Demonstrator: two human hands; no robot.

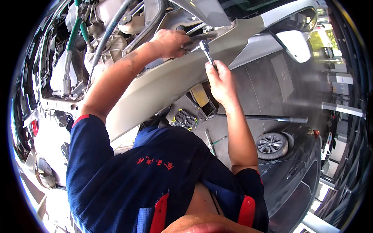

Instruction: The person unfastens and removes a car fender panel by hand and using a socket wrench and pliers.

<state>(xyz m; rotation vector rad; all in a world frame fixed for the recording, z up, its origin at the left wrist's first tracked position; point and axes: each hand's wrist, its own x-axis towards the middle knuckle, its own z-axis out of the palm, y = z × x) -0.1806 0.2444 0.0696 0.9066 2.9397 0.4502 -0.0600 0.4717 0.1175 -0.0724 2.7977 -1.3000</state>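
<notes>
Navy shirt [128, 186] — right hand [223, 83] grips ratchet [206, 49] jutting beyond it — left hand [169, 42], grasp unclear.

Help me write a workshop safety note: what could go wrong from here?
If the ratchet in the right hand slips, the left hand, close to its head, might get knocked. The ratchet could also scratch the pale body panel beside it. The long dark bar passing beneath the right forearm might be a trip or snag hazard.
</notes>
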